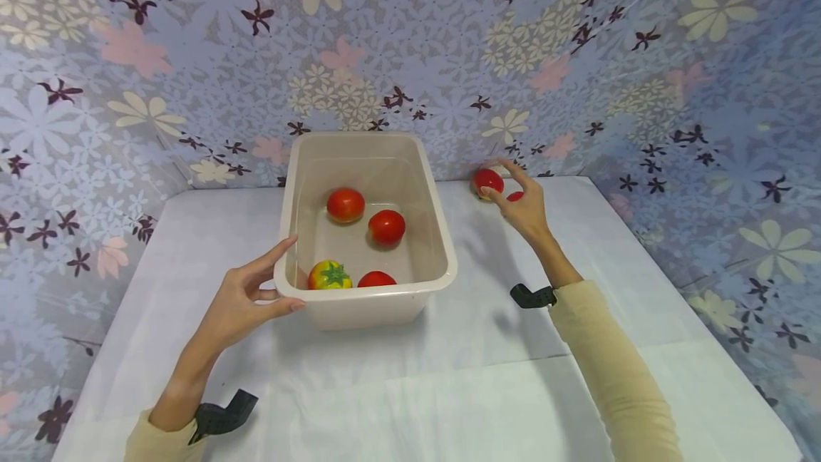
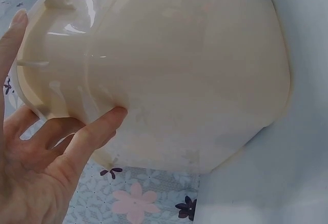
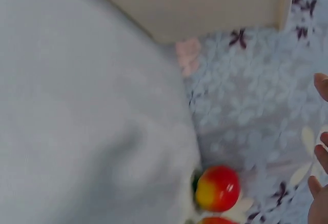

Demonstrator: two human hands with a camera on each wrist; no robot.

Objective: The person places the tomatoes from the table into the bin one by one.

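Note:
A beige plastic tub (image 1: 368, 309) stands on the white-covered table. My left hand (image 1: 246, 301) grips its near left corner, with one finger at the rim and another digit against the outer wall (image 2: 174, 80). Inside lie several tomatoes: two red ones farther back, a red tomato (image 1: 387, 227) among them, and a yellow-green one (image 1: 329, 275) with a leafy top near the front. My right hand (image 1: 522, 202) hovers over two tomatoes by the table's back edge. In the right wrist view its spread fingers (image 3: 321, 155) are apart from the red-and-yellow tomato (image 3: 219, 188).
Floral cloth (image 1: 410, 41) hangs behind the table and along its sides. The white table cover (image 1: 385, 405) extends in front of the tub and to both sides. A black wrist mount (image 1: 224, 416) sits on the left forearm, another (image 1: 532, 296) on the right.

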